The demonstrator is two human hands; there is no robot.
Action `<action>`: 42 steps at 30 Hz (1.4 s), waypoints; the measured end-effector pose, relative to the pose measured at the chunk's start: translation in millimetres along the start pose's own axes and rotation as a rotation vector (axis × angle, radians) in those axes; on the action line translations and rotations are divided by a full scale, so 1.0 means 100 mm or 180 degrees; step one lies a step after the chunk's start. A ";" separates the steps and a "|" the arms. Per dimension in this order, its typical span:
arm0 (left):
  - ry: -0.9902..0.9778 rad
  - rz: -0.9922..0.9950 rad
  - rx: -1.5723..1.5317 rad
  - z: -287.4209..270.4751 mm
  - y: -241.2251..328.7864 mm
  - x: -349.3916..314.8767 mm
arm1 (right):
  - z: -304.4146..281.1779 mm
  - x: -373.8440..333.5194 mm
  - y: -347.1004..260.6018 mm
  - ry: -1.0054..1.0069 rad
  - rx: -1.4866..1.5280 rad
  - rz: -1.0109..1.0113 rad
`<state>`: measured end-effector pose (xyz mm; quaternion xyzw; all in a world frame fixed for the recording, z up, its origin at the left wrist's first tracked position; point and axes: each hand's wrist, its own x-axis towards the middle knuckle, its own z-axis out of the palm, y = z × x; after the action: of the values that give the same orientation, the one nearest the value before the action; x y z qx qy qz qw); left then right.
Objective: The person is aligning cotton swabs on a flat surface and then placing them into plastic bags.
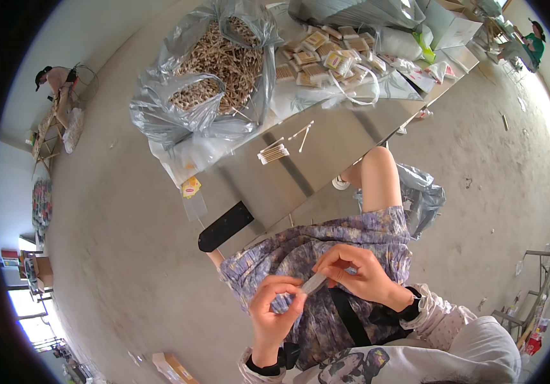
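Note:
Above my lap, my left hand (275,313) and my right hand (359,276) pinch the two ends of a small see-through plastic bag (314,283). Fingers and thumb are closed on it on both sides; whether anything is inside cannot be made out. Ahead on the metal table (332,150) lies a little bundle of cotton swabs (273,153), with a few loose swabs (304,134) beside it. A big grey plastic bag (153,115) stands open at the far left of the table, full of loose cotton swabs (224,67).
Several filled swab packs (336,57) are heaped at the table's back, near a white box (448,25). A black flat object (226,226) sits at the near left corner. Another grey bag (422,198) rests right of my knee. Two people (60,80) work farther off, at left and right.

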<state>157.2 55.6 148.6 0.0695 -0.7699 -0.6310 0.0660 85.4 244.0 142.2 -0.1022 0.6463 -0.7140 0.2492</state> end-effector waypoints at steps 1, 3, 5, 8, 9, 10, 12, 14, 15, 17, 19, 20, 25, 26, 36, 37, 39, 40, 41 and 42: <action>-0.0012 -0.0055 -0.0126 0.02 0.00 0.00 | 0.01 -0.01 0.01 0.0002 -0.0003 -0.0030; -0.0062 0.0080 -0.0138 0.06 -0.07 -0.03 | 0.03 -0.02 0.05 -0.0141 -0.0073 -0.0178; 0.0184 -0.0266 -0.0297 0.08 -0.14 -0.08 | 0.07 -0.04 0.10 -0.0075 -0.0021 -0.0144; -0.0055 -0.0233 -0.0147 0.05 -0.14 -0.06 | 0.09 -0.04 0.15 0.0014 0.0283 0.0056; -0.0059 -0.0207 -0.0150 0.05 -0.14 -0.07 | 0.10 -0.04 0.15 -0.0006 0.0235 -0.0020; -0.0025 -0.0275 -0.0123 0.04 -0.15 -0.08 | 0.10 -0.03 0.14 -0.0026 0.0186 -0.0095; 0.0009 -0.0318 -0.0094 0.03 -0.13 -0.06 | 0.13 0.00 0.09 -0.0067 0.0101 -0.0251; 0.0121 0.0116 0.0126 0.01 -0.10 -0.02 | 0.14 0.03 0.09 -0.0196 -0.0015 -0.0333; 0.0119 0.0147 0.0124 0.01 -0.08 0.01 | 0.13 0.05 0.11 -0.0191 -0.0025 -0.0361; 0.0189 0.0372 0.0241 0.03 -0.06 0.06 | 0.13 0.08 0.13 -0.0086 -0.0198 -0.0490; 0.0165 0.0412 0.0236 0.04 -0.08 0.08 | 0.15 0.09 0.14 -0.0017 -0.0199 -0.0501; 0.0133 0.0431 0.0228 0.04 -0.10 0.09 | 0.16 0.09 0.14 0.0057 -0.0196 -0.0490; 0.0050 -0.0058 0.0289 0.07 -0.25 0.10 | 0.15 0.08 0.34 0.0138 -0.0582 -0.0750; 0.0003 -0.0260 0.0431 0.08 -0.32 0.10 | 0.14 0.09 0.43 0.0147 -0.0562 -0.0162; 0.0177 -0.0593 0.0590 -0.07 -0.71 -0.03 | -0.78 1.19 0.54 0.1470 0.0686 0.0193; 0.0143 -0.0635 0.0717 -0.16 -0.72 -0.08 | -0.68 1.29 0.11 0.1555 0.1746 -0.0327; 0.0001 -0.0557 0.0729 -0.05 -0.61 0.04 | -1.48 1.81 0.06 0.1770 0.1833 -0.0957; 0.0031 -0.0611 0.0808 -0.07 -0.61 0.04 | -1.48 1.89 0.01 0.1763 0.1869 -0.0918; 0.0043 -0.0642 0.0841 -0.09 -0.64 0.02 | -1.43 1.93 -0.10 0.1753 0.1932 -0.0858; 0.0055 -0.0626 0.0917 -0.10 -0.66 0.03 | -1.41 1.95 -0.16 0.1755 0.1984 -0.0818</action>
<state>157.9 33.0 85.4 0.1587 -0.8412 -0.5169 0.0000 -150.3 272.3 102.8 0.0928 0.4242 -0.9008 -0.0047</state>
